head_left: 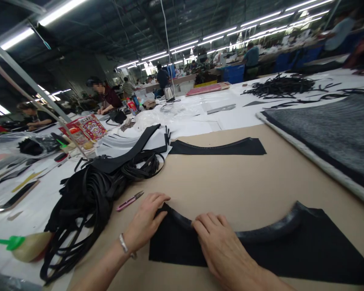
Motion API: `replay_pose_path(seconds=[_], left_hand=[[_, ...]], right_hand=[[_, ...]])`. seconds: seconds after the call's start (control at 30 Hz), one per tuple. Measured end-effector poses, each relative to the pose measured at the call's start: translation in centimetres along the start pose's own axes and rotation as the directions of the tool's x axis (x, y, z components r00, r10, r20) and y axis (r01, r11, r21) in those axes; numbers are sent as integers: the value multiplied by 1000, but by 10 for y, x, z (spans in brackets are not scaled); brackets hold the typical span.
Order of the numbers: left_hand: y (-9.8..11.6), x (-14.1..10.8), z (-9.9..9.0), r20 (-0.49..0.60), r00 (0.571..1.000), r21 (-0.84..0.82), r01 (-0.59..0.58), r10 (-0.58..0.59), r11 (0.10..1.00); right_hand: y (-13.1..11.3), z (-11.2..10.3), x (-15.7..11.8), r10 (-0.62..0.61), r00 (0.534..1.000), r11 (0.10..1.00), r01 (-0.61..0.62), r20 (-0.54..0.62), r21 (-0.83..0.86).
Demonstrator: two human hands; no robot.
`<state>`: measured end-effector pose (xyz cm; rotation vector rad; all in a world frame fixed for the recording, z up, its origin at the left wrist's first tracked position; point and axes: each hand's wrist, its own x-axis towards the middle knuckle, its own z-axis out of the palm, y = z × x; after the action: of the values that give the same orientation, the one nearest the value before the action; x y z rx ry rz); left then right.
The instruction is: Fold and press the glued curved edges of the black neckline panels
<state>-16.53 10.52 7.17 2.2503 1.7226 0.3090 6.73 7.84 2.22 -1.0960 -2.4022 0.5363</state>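
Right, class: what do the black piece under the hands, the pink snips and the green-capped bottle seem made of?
Black piece: probably fabric or synthetic leather, mostly matte, its curved edge shinier.
Pink snips: likely metal blades, being grey; pink handle, plastic or painted metal.
Bottle: probably plastic, by its smooth, cloudy-looking yellowish body and bright green cap.

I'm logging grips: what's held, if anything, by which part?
Left hand holds the near black piece by its upper left corner; right hand touches its curved edge, grip unclear.
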Motion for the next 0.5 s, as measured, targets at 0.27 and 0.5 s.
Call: replay_pose_path(seconds=[0.27, 0.5], left_hand=[[5, 27, -15, 317, 945, 78, -110, 80, 991], [3, 40, -14, 396, 913, 35, -124, 100, 992]], right_hand=[[-19, 1, 39, 218, 975, 968, -221, 39, 118], [-22, 9, 58, 286, 946, 949, -302, 154, 88]])
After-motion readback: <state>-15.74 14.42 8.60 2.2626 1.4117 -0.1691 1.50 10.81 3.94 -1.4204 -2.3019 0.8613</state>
